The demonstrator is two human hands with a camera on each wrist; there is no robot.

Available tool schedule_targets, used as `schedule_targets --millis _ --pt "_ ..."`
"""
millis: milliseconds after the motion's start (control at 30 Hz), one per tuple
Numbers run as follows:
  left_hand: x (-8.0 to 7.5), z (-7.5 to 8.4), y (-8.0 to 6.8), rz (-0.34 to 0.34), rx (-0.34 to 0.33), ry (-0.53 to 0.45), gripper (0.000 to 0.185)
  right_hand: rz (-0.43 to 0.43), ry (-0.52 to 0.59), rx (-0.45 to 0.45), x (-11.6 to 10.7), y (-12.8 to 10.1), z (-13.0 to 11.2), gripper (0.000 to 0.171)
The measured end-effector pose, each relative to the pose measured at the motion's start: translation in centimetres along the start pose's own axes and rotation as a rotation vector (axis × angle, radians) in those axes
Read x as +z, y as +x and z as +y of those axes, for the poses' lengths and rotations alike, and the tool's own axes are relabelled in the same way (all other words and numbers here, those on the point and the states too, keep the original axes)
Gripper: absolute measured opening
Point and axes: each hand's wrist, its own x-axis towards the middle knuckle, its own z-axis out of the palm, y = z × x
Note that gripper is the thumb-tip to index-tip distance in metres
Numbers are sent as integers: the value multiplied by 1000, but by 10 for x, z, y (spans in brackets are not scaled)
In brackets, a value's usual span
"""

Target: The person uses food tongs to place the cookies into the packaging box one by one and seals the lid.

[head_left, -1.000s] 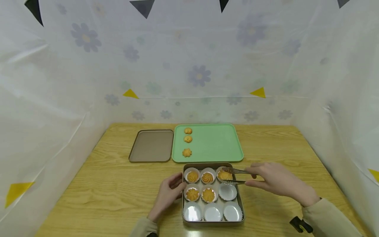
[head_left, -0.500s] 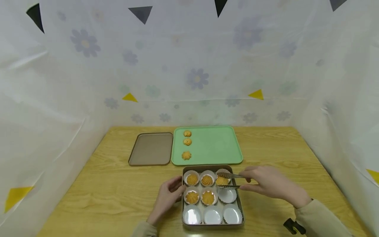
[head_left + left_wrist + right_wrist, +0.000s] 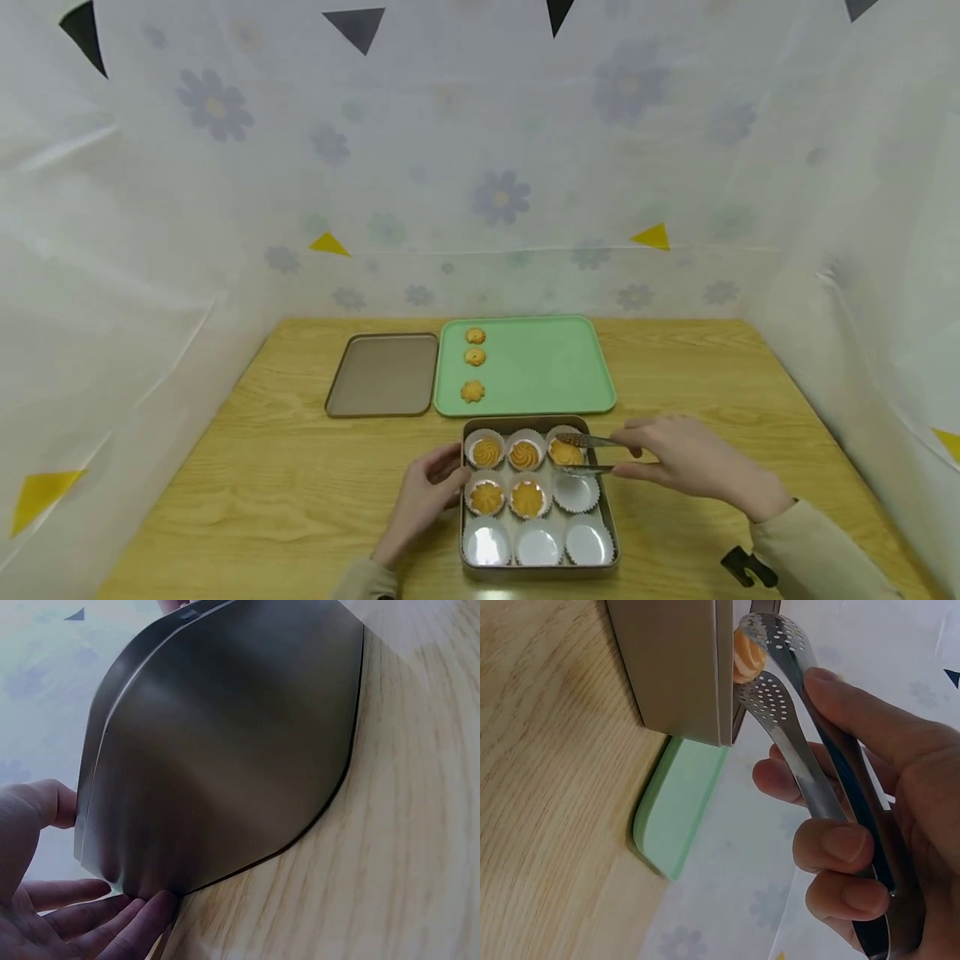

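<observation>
My left hand (image 3: 423,497) holds the left side of a deep rectangular baking tin (image 3: 542,573). In the left wrist view its thumb (image 3: 56,802) is at the rim while the fingers lie against the outer wall (image 3: 225,750). White fluted cups line the tin in three rows, several with piped cookies. My right hand (image 3: 693,462) grips metal tongs (image 3: 799,754) with perforated tips. The tips stand on either side of a swirled cookie (image 3: 565,452) at the far right cup; the right wrist view shows this cookie (image 3: 746,658) between them. The front-row cups (image 3: 538,542) hold nothing.
Behind the tin lies a green tray (image 3: 543,367) with three cookies down its left side, the nearest a star-shaped cookie (image 3: 472,391). A flat brown tray (image 3: 384,375) sits left of it. White flowered sheeting (image 3: 420,167) encloses the wooden table (image 3: 262,467).
The tongs and right hand have shifted slightly left over the far right cup, with the cookie still between the tips. The left hand has stayed at the tin, and the whole view has tilted slightly.
</observation>
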Motion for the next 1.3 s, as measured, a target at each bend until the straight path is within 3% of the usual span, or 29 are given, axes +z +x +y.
schedule_targets --millis 533,800,1033,1300 --pt "0 1 2 18 -9 5 53 -7 -24 -5 -1 -3 1 32" --pt "0 2 1 11 -16 -5 54 -51 -27 14 -5 -3 -3 34" --pt "0 3 1 10 -16 -6 54 -71 -72 2 -11 1 -10 17" --pt "0 2 1 1 -16 -11 54 -139 -90 2 -15 5 -19 18"
